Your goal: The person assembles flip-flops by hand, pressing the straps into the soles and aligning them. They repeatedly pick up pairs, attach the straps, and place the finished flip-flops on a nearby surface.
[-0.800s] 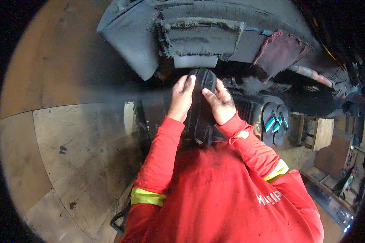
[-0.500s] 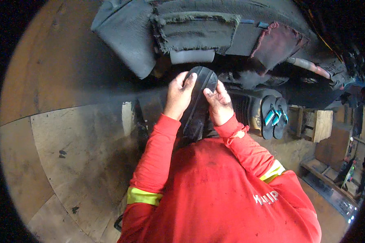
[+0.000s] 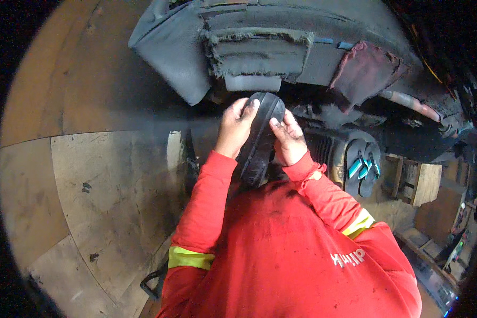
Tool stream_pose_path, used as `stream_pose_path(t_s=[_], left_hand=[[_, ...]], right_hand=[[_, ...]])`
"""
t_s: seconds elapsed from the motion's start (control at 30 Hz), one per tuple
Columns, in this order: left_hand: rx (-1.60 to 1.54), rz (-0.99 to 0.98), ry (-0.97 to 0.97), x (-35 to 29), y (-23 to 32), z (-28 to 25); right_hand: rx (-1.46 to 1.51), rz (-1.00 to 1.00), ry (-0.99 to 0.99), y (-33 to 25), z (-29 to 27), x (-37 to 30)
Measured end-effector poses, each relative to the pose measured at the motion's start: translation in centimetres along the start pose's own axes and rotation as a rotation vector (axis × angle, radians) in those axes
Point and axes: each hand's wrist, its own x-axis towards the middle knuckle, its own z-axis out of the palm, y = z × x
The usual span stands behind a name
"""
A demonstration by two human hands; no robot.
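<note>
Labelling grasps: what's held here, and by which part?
A black, curved, rubbery oblong part, gripped at its upper end: left hand on its left edge, right hand on its right.

I am looking down into what reads as a rough repair workshop. At the far side lies a worn grey padded seat [image 3: 259, 47] with frayed fabric edges, over a stained, scuffed floor of large slabs [image 3: 106, 175] on the left. To the right sit wooden crates [image 3: 421, 183], a pair of dark sandals with teal straps [image 3: 361, 167] and cluttered odds; my sleeves are red workwear with reflective bands [image 3: 191, 258].
</note>
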Motion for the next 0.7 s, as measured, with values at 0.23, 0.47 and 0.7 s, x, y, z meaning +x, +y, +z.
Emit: stream_pose_path(t_s=[0.23, 0.47, 0.7], left_hand=[[-0.034, -0.229, -0.039, -3.1, 0.7, 0.4], [0.420, 0.049, 0.177, -2.8, 2.5, 2.9], [0.677, 0.017, 0.258, -1.0, 3.3, 4.3]], right_hand=[[-0.028, 0.225, -0.126, -0.4, -3.5, 1.1], [-1.218, -0.271, -0.331, -2.8, -3.3, -1.5], [-0.929, 0.006, -0.395, -3.5, -2.7, -0.5]])
